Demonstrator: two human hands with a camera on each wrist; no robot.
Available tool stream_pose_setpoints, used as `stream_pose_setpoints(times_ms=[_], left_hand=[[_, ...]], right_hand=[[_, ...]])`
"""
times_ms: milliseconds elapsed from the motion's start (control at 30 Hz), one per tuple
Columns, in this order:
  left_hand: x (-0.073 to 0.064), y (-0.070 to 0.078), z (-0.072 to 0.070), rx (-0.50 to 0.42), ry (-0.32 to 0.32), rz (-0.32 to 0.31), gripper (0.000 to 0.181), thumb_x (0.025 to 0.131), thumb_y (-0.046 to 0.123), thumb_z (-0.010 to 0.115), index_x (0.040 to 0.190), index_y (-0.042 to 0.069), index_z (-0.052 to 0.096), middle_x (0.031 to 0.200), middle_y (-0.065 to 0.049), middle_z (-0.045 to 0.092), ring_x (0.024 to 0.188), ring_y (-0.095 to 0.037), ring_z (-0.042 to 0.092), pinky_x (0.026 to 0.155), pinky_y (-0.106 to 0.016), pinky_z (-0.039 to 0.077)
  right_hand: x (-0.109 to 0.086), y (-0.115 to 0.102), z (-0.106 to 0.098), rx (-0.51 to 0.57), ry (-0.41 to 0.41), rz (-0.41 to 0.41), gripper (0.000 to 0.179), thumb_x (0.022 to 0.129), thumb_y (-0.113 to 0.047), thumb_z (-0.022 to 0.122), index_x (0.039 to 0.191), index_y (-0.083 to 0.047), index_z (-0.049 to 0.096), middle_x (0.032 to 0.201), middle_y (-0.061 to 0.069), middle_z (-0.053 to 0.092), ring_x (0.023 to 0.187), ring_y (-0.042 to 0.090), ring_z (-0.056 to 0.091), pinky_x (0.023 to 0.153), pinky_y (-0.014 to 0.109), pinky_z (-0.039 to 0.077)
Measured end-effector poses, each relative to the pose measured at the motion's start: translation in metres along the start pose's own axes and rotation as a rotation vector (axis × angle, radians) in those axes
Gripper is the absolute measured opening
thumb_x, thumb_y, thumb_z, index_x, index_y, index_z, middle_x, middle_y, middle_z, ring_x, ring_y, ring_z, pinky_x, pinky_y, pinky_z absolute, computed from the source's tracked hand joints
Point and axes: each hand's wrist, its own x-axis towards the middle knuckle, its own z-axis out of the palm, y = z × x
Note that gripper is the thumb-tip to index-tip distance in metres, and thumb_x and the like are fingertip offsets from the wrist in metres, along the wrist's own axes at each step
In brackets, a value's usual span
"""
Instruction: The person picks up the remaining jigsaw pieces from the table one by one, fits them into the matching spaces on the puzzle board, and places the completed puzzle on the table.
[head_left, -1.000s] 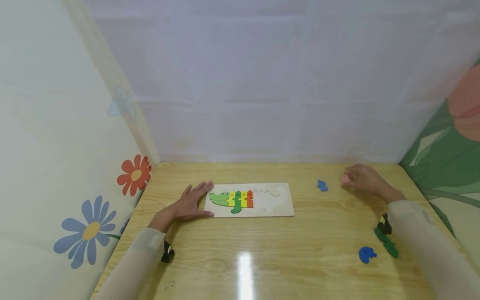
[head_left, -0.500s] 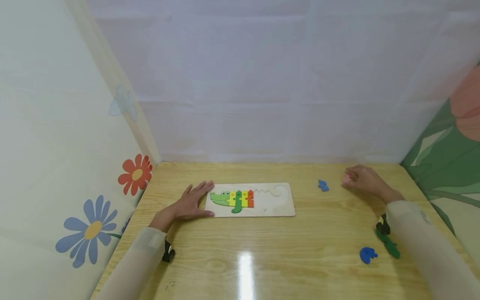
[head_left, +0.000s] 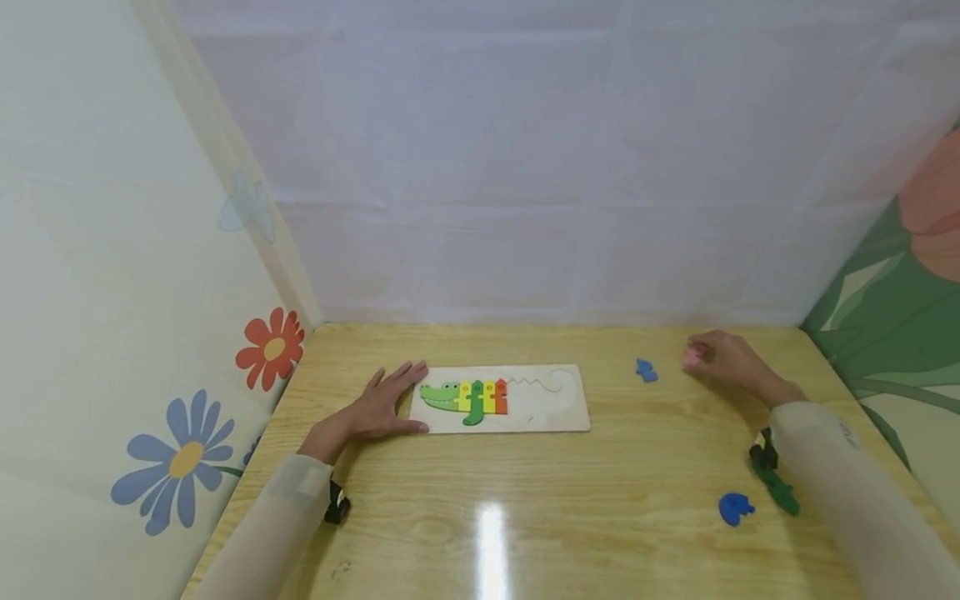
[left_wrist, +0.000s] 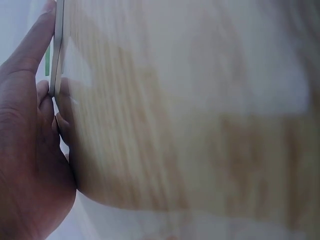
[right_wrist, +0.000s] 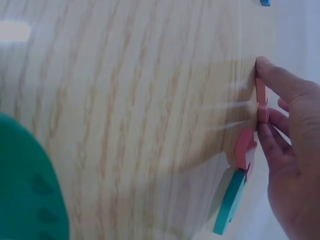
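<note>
Rectangular wooden puzzle board [head_left: 547, 419] lies flat at mid-table [head_left: 585, 517]. Seated on it from 9 o'clock toward centre: green crocodile head [head_left: 441, 398], yellow segment [head_left: 464, 398], green segment with leg [head_left: 476, 404], yellow segment [head_left: 489, 397], orange-red segment [head_left: 501, 398]. An engraved tail outline continues toward 3 o'clock.

Left hand [head_left: 375, 408]: at the board's 9 o'clock end, spread wide, thumb and fingertips touching the edge; nothing gripped.

Right hand [head_left: 731, 360]: at 3 o'clock from the board, well apart; nearly closed, fingertips pinching a pink puzzle piece [right_wrist: 261, 100]. Cannot tell whether that piece clears the table.

Right wrist view: a second pink piece [right_wrist: 244, 147] lies between 6 and 7 o'clock of the held one, with a teal piece [right_wrist: 230, 202] just below it.

Head view: blue piece [head_left: 647, 371] at 9 o'clock of the right hand, near it. Toward 4 o'clock from the board: dark blue piece [head_left: 735, 508] and dark green piece [head_left: 782, 496], beside the right sleeve [head_left: 847, 475].
</note>
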Motion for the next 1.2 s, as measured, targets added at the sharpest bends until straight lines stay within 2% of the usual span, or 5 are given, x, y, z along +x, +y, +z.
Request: stream_pose_setpoints(times_ms=[300, 533, 800, 967, 1200], left_hand=[[0.001, 0.0, 0.001, 0.005, 0.001, 0.002, 0.108, 0.088, 0.053, 0.084, 0.167, 0.005, 0.029, 0.174, -0.016, 0.025, 0.161, -0.043, 0.017, 0.123, -0.073, 0.002], [0.001, 0.0, 0.001, -0.001, 0.003, 0.003, 0.108, 0.088, 0.053, 0.083, 0.167, 0.004, 0.029, 0.174, -0.017, 0.025, 0.161, -0.044, 0.016, 0.123, -0.073, 0.001], [0.0, -0.001, 0.0, 0.0, -0.011, -0.016, 0.108, 0.088, 0.053, 0.084, 0.168, 0.007, 0.028, 0.176, -0.013, 0.023, 0.163, -0.04, 0.014, 0.125, -0.07, -0.001], [0.0, -0.003, 0.002, 0.006, -0.008, -0.015, 0.109, 0.087, 0.054, 0.083, 0.168, 0.008, 0.028, 0.175, -0.013, 0.024, 0.163, -0.04, 0.014, 0.125, -0.07, 0.0], [0.001, -0.003, 0.002, 0.007, -0.011, -0.017, 0.109, 0.088, 0.054, 0.083, 0.169, 0.008, 0.027, 0.176, -0.013, 0.023, 0.163, -0.04, 0.014, 0.125, -0.07, 0.0]], right_hand=[[0.0, 0.001, 0.001, 0.056, 0.005, -0.011, 0.052, 0.088, -0.004, 0.083, 0.129, 0.019, 0.063, 0.111, 0.03, 0.072, 0.103, 0.047, 0.068, 0.095, 0.063, 0.054], [-0.001, 0.0, -0.001, 0.048, -0.003, 0.0, 0.053, 0.084, -0.003, 0.085, 0.128, 0.018, 0.064, 0.109, 0.028, 0.073, 0.1, 0.044, 0.069, 0.092, 0.06, 0.056], [0.002, 0.003, 0.001, 0.041, -0.021, 0.038, 0.058, 0.081, -0.008, 0.09, 0.127, 0.016, 0.065, 0.115, 0.032, 0.07, 0.105, 0.048, 0.068, 0.095, 0.062, 0.055], [0.001, -0.002, -0.002, 0.033, -0.016, 0.037, 0.058, 0.081, -0.01, 0.09, 0.126, 0.017, 0.066, 0.119, 0.036, 0.069, 0.109, 0.052, 0.066, 0.098, 0.064, 0.053], [0.002, -0.013, -0.007, 0.033, -0.06, 0.041, 0.059, 0.084, -0.014, 0.088, 0.129, 0.017, 0.065, 0.132, 0.038, 0.062, 0.121, 0.056, 0.058, 0.103, 0.067, 0.048]])
